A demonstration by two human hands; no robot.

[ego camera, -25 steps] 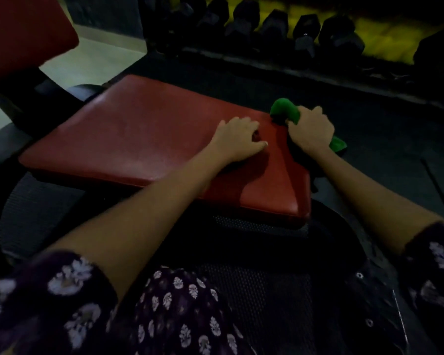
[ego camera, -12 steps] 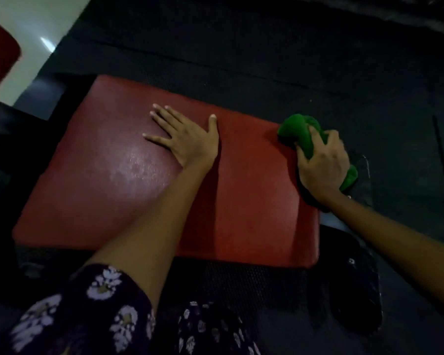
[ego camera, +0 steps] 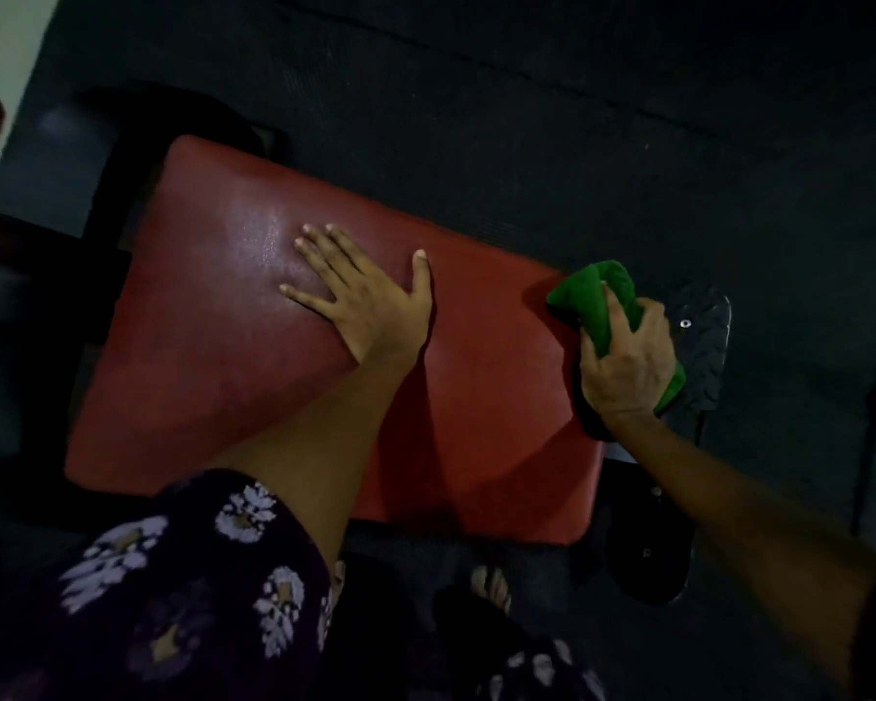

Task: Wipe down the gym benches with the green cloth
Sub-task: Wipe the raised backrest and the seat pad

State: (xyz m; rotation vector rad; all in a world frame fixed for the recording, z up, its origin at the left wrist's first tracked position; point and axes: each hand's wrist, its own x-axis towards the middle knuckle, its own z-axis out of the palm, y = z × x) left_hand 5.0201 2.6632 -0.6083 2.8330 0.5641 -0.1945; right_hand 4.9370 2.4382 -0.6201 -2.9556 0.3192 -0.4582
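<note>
While pressing flat on the red bench pad (ego camera: 233,376) at frame centre, left hand (ego camera: 362,296) lies open, fingers spread. Right hand (ego camera: 628,366) grips bunched green cloth (ego camera: 595,301) at the pad's right edge. Since a second ago: left fingers uncurled, slid leftward; view tilted down, dumbbells gone. Probably edge-wiping now.

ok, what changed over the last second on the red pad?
The left hand went from curled near the pad's right end to flat with fingers spread, further left on the red bench pad. The view tilted down, so the dumbbell rack left the frame. The right hand still grips the green cloth at the pad's right edge.
</note>
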